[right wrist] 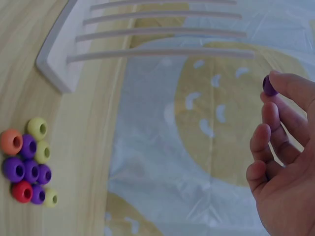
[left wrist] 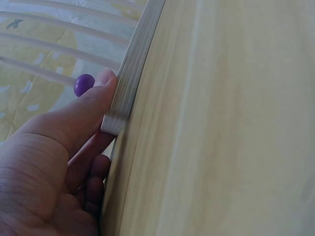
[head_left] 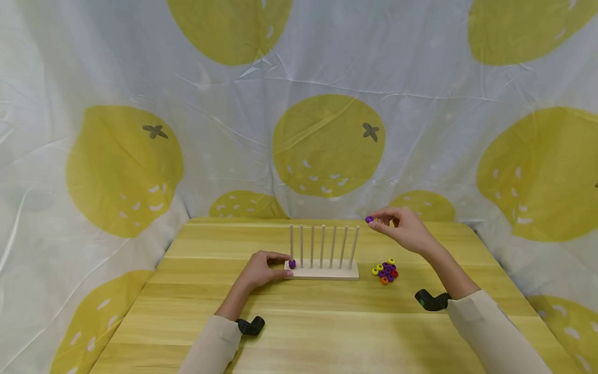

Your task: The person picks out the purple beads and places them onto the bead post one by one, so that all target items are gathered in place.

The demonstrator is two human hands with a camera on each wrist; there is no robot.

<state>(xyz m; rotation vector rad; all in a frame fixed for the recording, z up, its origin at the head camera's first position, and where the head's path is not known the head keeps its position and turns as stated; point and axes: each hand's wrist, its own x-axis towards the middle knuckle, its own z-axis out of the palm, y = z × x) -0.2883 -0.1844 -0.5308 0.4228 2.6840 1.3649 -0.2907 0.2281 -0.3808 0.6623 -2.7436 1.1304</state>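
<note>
- Beige sleeves [head_left: 495,332] nearest, with a black wrist camera [head_left: 431,300] jutting from the right cuff, close to the loose beads [head_left: 385,272]. On a low swing of the forearm, could knock the bunch apart.
- Left hand [head_left: 261,270] clamped on the left end of the wooden stand [head_left: 322,276], thumb at the front. With a hold at one end only, could let the far end swivel after a sideways bump.
- Purple bead [head_left: 291,264] low on the leftmost peg [head_left: 291,241], just beside the left fingers; perhaps more than one, cannot tell.
- Yellow, purple, red and orange among the loose beads, all on the table [head_left: 327,332] just right of the stand. Round, so likely to scatter at a careless brush.
- Six other pegs [head_left: 323,244] bare, thin and close-set: easy to miss or strike with a knuckle.
- Right hand [head_left: 404,228] up high, well apart from the left one, pinching another purple bead [head_left: 369,219] near the top of the rightmost peg [head_left: 354,246]. Small and held by fingertips alone, so could pop out under too hard a squeeze. Hole direction unclear; if sideways, likely to catch on a peg tip.
- Lemon-print cloth [head_left: 420,156] past the table's far edge: probable hiding place for any bead dropped there.
</note>
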